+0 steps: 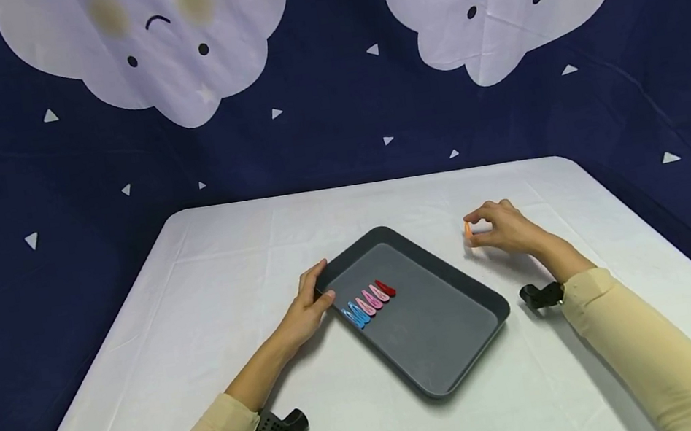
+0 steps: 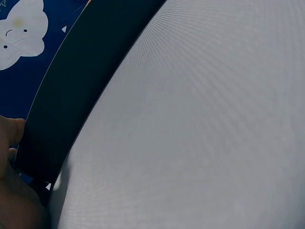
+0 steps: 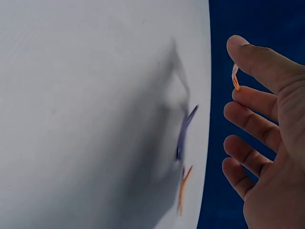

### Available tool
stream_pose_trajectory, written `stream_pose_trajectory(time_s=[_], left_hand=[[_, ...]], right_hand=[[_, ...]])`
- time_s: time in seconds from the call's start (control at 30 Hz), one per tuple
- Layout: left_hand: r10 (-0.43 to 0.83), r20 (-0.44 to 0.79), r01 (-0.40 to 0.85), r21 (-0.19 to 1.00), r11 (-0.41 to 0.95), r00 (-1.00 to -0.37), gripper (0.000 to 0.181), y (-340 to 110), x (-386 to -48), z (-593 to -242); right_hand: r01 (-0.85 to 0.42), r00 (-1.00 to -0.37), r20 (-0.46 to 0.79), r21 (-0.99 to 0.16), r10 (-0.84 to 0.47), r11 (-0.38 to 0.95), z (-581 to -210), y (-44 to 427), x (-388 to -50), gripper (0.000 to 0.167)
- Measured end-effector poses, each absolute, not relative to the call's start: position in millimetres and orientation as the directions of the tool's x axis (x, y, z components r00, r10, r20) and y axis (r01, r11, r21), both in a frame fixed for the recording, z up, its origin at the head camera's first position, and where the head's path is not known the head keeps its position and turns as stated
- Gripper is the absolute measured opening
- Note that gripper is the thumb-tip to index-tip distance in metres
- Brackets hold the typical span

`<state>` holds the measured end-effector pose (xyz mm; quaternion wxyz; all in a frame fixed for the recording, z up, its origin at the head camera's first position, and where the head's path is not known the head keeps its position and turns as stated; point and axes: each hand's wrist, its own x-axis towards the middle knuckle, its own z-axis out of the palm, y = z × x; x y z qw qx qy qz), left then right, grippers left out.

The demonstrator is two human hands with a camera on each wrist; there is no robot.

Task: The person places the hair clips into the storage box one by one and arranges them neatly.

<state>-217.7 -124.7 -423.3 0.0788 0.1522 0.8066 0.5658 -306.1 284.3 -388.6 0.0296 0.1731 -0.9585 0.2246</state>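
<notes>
A dark grey baking tray (image 1: 452, 311) lies at an angle on the white table. My left hand (image 1: 306, 309) grips its left corner, thumb over the rim; the tray's outer wall (image 2: 71, 90) fills part of the left wrist view. Inside, a row of snap hair clips (image 1: 369, 303) runs from blue through pink to red along the left side. Right of the tray, my right hand (image 1: 506, 228) pinches an orange hair clip (image 3: 235, 78) between thumb and index finger, above the table. A purple clip (image 3: 185, 133) and another orange clip (image 3: 183, 191) appear against the table in the right wrist view.
The white-covered table (image 1: 243, 244) has rounded far corners. Behind it hangs a dark blue cloth (image 1: 333, 129) printed with clouds and small white triangles. Each wrist carries a black camera mount, such as the left one (image 1: 282, 428).
</notes>
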Motion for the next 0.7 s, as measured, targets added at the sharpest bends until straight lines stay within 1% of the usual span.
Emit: stream_pose_trajectory(time_s=[0.3, 0.5, 0.7], left_hand=[[0.335, 0.031, 0.141, 0.941, 0.309, -0.942, 0.059, -124.5, -216.6, -421.4], [0.337, 0.038, 0.146, 0.942, 0.303, -0.941, 0.059, -124.6, -216.7, -422.2], [0.333, 0.049, 0.156, 0.941, 0.301, -0.942, 0.06, -124.3, -216.9, -422.3]], right_hand=[[-0.413, -0.911, 0.181, -0.421, -0.371, 0.808, -374.0, 269.4, -299.0, 0.053], [-0.494, -0.869, 0.235, -0.411, -0.435, 0.766, -364.6, 257.5, -295.0, 0.054], [-0.534, -0.845, 0.245, -0.412, -0.475, 0.738, -352.4, 242.4, -287.6, 0.055]])
